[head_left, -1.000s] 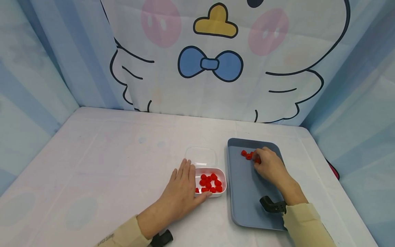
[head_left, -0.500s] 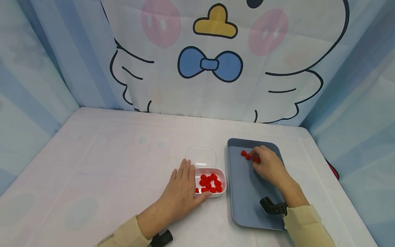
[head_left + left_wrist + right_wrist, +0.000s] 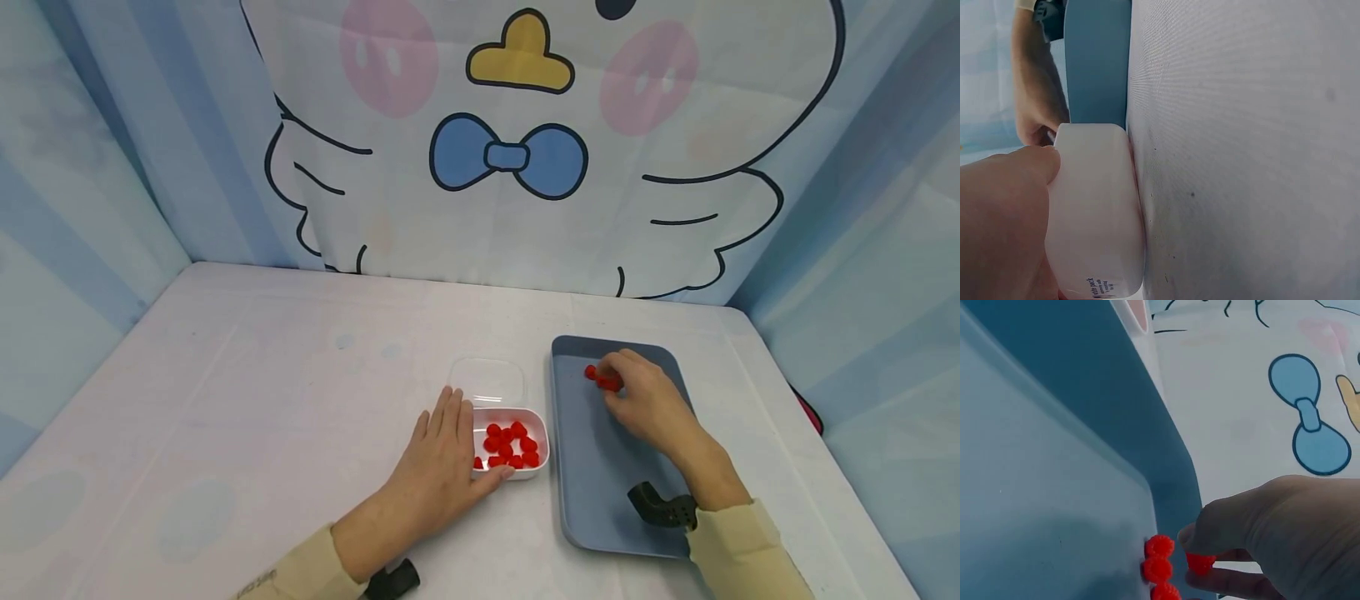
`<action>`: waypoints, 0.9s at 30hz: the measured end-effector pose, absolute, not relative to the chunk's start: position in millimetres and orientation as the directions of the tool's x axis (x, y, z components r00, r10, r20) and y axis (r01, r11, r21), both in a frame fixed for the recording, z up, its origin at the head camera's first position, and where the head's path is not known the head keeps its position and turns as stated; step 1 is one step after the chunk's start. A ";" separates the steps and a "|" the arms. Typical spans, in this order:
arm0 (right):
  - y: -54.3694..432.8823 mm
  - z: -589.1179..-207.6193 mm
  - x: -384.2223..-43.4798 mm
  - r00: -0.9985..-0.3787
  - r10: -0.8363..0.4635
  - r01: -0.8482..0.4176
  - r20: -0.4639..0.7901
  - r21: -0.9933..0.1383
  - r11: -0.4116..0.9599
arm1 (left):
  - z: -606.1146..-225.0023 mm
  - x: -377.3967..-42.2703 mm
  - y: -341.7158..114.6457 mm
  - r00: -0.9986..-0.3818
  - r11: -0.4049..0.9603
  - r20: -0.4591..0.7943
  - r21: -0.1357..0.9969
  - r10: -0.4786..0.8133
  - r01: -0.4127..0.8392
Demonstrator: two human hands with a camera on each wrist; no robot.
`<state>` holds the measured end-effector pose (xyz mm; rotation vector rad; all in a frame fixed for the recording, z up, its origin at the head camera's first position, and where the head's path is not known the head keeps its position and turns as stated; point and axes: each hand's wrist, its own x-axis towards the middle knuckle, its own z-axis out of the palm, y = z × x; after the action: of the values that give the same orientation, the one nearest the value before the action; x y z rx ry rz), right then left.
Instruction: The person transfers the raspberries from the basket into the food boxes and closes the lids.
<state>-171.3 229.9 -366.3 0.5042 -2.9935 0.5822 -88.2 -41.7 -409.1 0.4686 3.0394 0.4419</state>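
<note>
My left hand [image 3: 437, 467] lies with straight fingers along the left side of a small white plastic box [image 3: 542, 442], its thumb across the near rim. Several red raspberries [image 3: 506, 450] sit loose inside the box; the left wrist view shows only the box's outer wall [image 3: 1094, 200]. Over the far part of a blue-grey tray [image 3: 600, 492], my right hand [image 3: 651, 404] pinches a raspberry [image 3: 1199, 564] between thumb and fingers. Beside it, other raspberries [image 3: 1157, 569] form a short row on the tray, partly covered by the fingers in the head view.
A clear plastic lid [image 3: 489, 379] rests on the table just behind the white box. The tray's raised left rim [image 3: 556, 433] stands close to the box. Patterned curtains [image 3: 862, 275] enclose the white table [image 3: 247, 400] at the back and sides.
My right hand has shifted a little to the left over the tray, bringing the pinched raspberry nearer to the row. My left hand and the box have stayed put.
</note>
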 end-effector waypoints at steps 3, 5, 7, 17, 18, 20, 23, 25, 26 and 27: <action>226.4 -364.4 -169.3 -0.942 -0.312 -0.334 0.121 -0.359 0.872 | -409.3 -88.0 -42.0 -0.954 0.913 0.010 0.286 0.301 0.291; 223.9 -362.8 -168.0 -0.939 -0.318 -0.343 0.128 -0.359 0.868 | -409.2 -87.9 -42.1 -0.954 0.913 0.011 0.288 0.300 0.290; 221.3 -360.9 -166.7 -0.936 -0.325 -0.351 0.133 -0.360 0.864 | -409.4 -88.0 -42.2 -0.954 0.912 0.011 0.290 0.299 0.289; 210.2 -355.3 -161.1 -0.915 -0.372 -0.403 0.155 -0.334 0.852 | -408.8 -87.7 -42.4 -0.953 0.912 0.011 0.285 0.304 0.295; 209.2 -354.8 -160.6 -0.913 -0.377 -0.409 0.159 -0.332 0.850 | -408.7 -87.7 -42.4 -0.953 0.913 0.010 0.284 0.304 0.294; 206.8 -353.8 -159.5 -0.908 -0.385 -0.420 0.168 -0.330 0.846 | -408.7 -87.6 -42.4 -0.953 0.914 0.007 0.283 0.303 0.292; 203.1 -352.2 -157.8 -0.897 -0.402 -0.440 0.182 -0.323 0.838 | -408.7 -87.6 -42.5 -0.954 0.914 0.002 0.284 0.301 0.289; 200.7 -351.3 -156.5 -0.890 -0.414 -0.455 0.192 -0.314 0.833 | -408.7 -87.5 -42.7 -0.954 0.914 0.000 0.285 0.301 0.288; 199.8 -350.9 -155.9 -0.885 -0.421 -0.464 0.197 -0.309 0.830 | -408.7 -87.5 -42.7 -0.954 0.914 -0.001 0.286 0.300 0.287; 198.7 -350.5 -155.3 -0.880 -0.430 -0.474 0.201 -0.307 0.825 | -408.8 -87.5 -42.8 -0.954 0.914 -0.001 0.287 0.300 0.287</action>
<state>-155.3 198.7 -350.5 0.7169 -2.8828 0.5337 -87.5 -42.8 -408.8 0.4642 3.0289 0.4437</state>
